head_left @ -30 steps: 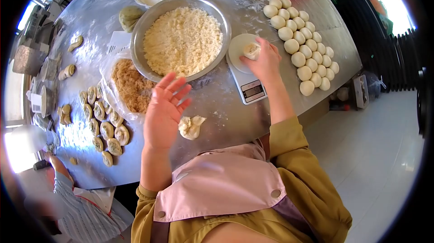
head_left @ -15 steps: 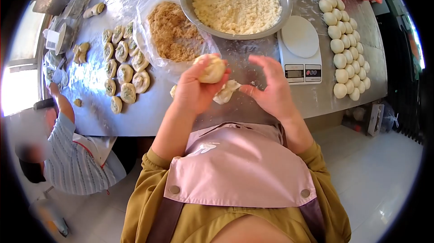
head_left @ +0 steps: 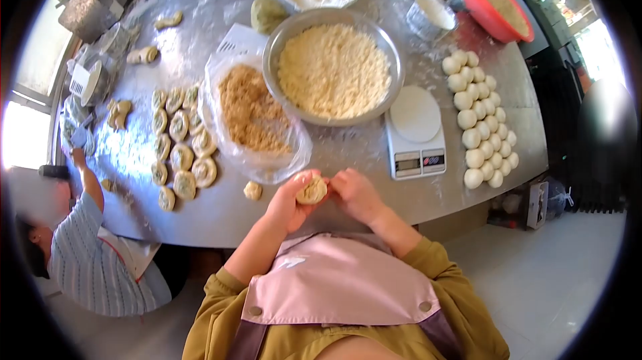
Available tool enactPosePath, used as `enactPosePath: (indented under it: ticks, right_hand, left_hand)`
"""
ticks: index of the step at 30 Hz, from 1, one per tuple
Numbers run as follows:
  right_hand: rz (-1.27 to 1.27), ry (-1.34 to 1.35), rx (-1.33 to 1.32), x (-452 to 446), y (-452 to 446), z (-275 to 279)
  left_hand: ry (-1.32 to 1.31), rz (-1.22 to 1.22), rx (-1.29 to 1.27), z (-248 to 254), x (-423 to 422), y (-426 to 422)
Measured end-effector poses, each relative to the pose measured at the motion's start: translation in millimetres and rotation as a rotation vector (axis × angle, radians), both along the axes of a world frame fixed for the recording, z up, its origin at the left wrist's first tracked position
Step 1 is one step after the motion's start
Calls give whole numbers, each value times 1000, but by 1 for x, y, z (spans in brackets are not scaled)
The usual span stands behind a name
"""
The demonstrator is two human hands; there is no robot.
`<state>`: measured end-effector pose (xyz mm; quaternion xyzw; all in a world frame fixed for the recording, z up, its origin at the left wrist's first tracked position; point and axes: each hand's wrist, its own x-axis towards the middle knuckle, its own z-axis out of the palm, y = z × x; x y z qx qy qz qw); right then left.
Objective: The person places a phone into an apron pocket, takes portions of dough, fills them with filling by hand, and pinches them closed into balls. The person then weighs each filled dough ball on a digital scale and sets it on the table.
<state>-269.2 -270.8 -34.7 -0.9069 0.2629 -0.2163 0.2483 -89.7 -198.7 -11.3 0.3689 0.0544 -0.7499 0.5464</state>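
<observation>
1. Dough: resting in left hand, above the surface's near edge.
2. Left hand: grasping the dough, wrapping fingers around it.
3. Right hand: bending fingers beside the dough, not showing whether pinching it.
4. Scrap: lying left of the dough, near bag.
5. Bag: lying beside bowl.
6. Scale: standing between bowl and balls.

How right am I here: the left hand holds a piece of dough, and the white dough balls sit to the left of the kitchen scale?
One side is wrong: the head view shows the white dough balls to the right of the kitchen scale. The left hand does hold a piece of dough.
</observation>
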Motion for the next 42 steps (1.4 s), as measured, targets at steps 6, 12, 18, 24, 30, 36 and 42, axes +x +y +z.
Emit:
enactPosePath:
  ticks: [6, 12, 18, 24, 30, 36, 42]
  right_hand:
    - [-29, 117, -14, -17, 8, 8]
    - [-96, 228, 104, -63, 3, 49]
    - [-251, -161, 505, -51, 1, 119]
    - [-342, -516, 663, 2, 9, 117]
    - [-362, -233, 7, 29, 9, 105]
    - [-165, -236, 212, 17, -7, 120]
    - [-111, -312, -34, 14, -25, 119]
  left_hand:
    - [-269, -109, 72, 12, -12, -4]
    - [-292, -121, 60, 9, -15, -6]
    - [-263, -133, 58, 18, -21, -10]
    - [-60, -7, -10, 46, -21, -17]
    - [-229, 49, -209, 65, -23, -23]
    - [-168, 55, -240, 67, -19, -29]
    - [-33, -5, -337, 88, -3, -34]
